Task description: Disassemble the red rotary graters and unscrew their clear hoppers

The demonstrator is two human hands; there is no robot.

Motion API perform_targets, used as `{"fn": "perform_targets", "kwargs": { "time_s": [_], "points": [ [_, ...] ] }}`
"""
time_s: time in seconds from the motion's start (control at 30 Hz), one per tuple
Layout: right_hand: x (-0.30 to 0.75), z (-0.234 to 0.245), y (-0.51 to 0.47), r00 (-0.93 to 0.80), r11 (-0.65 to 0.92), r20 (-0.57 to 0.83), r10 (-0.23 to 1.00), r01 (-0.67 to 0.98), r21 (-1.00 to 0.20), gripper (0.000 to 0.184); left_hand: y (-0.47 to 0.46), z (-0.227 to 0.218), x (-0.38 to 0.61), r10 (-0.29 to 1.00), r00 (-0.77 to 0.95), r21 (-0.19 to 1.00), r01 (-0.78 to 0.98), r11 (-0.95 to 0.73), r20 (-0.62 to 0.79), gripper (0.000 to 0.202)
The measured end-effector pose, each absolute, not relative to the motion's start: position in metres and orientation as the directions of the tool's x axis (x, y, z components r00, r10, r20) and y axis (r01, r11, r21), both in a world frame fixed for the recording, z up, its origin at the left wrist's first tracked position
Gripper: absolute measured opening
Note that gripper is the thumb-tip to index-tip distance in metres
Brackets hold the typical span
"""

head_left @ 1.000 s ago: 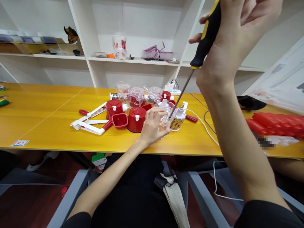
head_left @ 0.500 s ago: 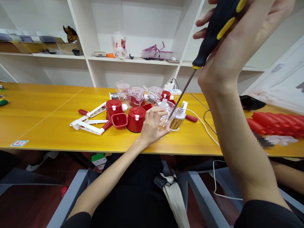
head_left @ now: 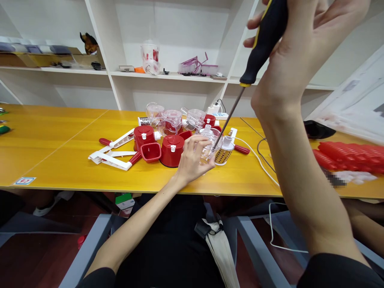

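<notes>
My left hand (head_left: 193, 156) is closed round a clear plastic housing (head_left: 208, 154) at the table's front middle. High on the right, my right hand (head_left: 295, 52) grips the black and yellow handle of a screwdriver (head_left: 264, 44). Its long shaft slants down to the left, and the tip reaches into the clear housing; what it touches there is hidden. Just right of the housing stands a perforated grater drum (head_left: 224, 152) with a white top. Left of my left hand sit red suction bases (head_left: 172, 150) and a small red square cup (head_left: 151, 152).
White folding arms with red handles (head_left: 115, 158) lie to the left. More clear housings (head_left: 172, 118) stand behind. A white cable (head_left: 261, 154) crosses the table on the right, near red spiral pieces (head_left: 351, 156). White shelves (head_left: 168, 77) rise behind the table.
The screwdriver handle has turned in my right hand and leans slightly further left, its yellow stripes now facing differently. My left hand and the clear housing stay in place.
</notes>
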State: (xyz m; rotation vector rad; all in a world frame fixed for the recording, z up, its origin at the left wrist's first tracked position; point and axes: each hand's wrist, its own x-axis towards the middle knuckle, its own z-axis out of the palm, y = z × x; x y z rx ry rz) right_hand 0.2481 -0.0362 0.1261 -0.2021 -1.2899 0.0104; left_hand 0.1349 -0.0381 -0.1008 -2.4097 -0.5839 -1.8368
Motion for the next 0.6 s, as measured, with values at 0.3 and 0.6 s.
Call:
{"fn": "perform_targets", "kwargs": {
  "time_s": [0.3,0.6],
  "points": [
    [0.243,0.123,-0.047,0.235,0.973,0.964,0.126,0.162,-0.167,0.024,-0.038,-0.100,0.135,0.249,0.207,0.175,0.318,-0.932,0.946,0.040],
    [0.245,0.119,-0.046,0.255,0.980,0.961,0.107,0.137,-0.145,0.030,-0.038,-0.100,0.135,0.228,0.190,0.159,0.322,-0.933,0.955,0.039]
  ]
}}
